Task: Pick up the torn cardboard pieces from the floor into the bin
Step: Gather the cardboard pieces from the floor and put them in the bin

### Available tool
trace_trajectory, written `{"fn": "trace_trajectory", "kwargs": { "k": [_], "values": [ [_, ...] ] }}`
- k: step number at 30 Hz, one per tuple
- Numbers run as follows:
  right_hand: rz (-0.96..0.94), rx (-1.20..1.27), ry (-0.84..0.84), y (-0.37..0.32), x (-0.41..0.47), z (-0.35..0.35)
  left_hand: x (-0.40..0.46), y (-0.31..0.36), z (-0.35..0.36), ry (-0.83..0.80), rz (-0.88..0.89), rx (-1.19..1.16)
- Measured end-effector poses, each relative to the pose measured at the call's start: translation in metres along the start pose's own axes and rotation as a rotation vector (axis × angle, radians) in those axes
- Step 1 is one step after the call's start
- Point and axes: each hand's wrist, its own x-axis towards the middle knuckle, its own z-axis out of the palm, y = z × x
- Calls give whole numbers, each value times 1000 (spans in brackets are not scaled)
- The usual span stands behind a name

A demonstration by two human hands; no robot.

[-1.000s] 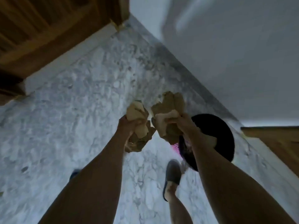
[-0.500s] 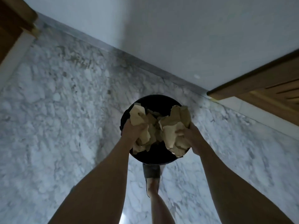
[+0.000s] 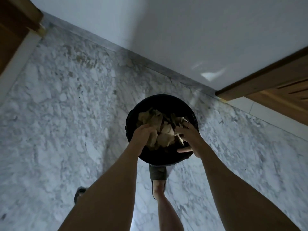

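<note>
We are dropping the cardboard pieces [image 3: 160, 130] into the black bin [image 3: 166, 101]. Our left hand [image 3: 141, 135] and right hand [image 3: 189, 135] have loose, spread fingers. Next, we lift both hands out.

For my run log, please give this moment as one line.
stage: dropping | left hand: open over bin | right hand: open over bin | cardboard pieces: in bin

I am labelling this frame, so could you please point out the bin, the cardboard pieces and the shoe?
bin [image 3: 162, 101]: head view, far rim.
cardboard pieces [image 3: 164, 136]: head view, pale piece mid-pile.
shoe [image 3: 158, 172]: head view, its toe cap.
</note>
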Motion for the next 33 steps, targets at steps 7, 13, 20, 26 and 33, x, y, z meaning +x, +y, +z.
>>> {"fn": "trace_trajectory", "kwargs": {
  "k": [7, 13, 20, 26, 33],
  "values": [
    [-114, -200, -4, -22, -22, 29, -10, 1, -21, 44, 48, -150],
    [-162, -413, -10, -31, -36, 111, -34, 0, -86, 74, 72, -295],
    [-218, -797, -180, -32, -62, 317, -74, -75, -258, 267, 89, -525],
    [-292, -1138, -453, 30, -109, 558, -145, -214, -434, 497, 65, -896],
    [-381, -1507, -757, 217, -213, 806, -253, -445, -580, 798, 11, -1333]
  ]
}}
